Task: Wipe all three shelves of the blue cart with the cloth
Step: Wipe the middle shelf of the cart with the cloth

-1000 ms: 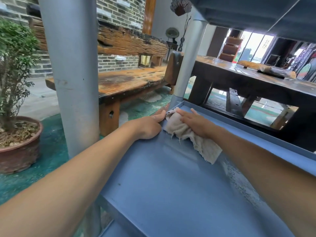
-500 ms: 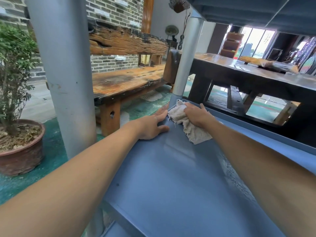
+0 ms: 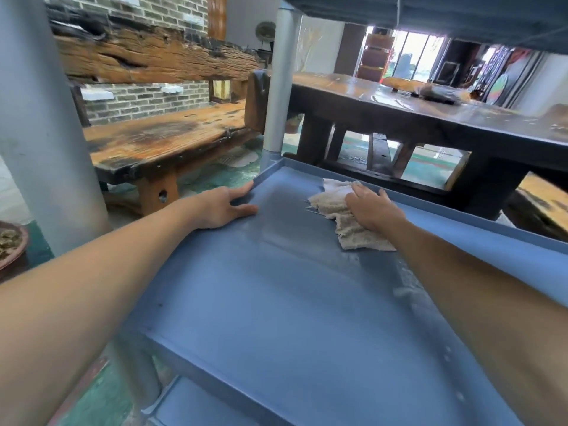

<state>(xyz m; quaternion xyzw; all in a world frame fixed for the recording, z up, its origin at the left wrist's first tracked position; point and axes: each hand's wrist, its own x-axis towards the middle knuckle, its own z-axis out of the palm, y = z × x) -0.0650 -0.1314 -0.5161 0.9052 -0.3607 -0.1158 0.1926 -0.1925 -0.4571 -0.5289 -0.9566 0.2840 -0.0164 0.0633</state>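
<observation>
— What can't you make out from where you are?

— My right palm [image 3: 373,207] covers the middle of the cloth [image 3: 333,207], so the part under it is hidden. The shelf above [image 3: 430,13] shows only its underside, cut off at the top. The shelf below [image 3: 196,404] is a blurred sliver at the bottom edge. The near post [image 3: 46,118] blocks much of the left.

— What stands around you?

— A bench [image 3: 166,139] lies beyond the shelf's left edge, a dark table [image 3: 430,118] beyond the far edge. Something lies on that table, too blurred to name. At the left border a pot [image 3: 12,244] is cut off; I can only tell there is soil in it.

— And the hands, the cloth?

— I am working on the middle shelf [image 3: 276,302]. My left hand [image 3: 221,207] lies flat and spread on its left edge, near the far left corner, fingertips at the rim beside the far post [image 3: 278,81]. My right hand is pressed flat on the cloth, fingers spread, not pinching. The cloth lies crumpled against the far rim, well apart from the left hand. Pale streaks run along the shelf under my right forearm.
</observation>
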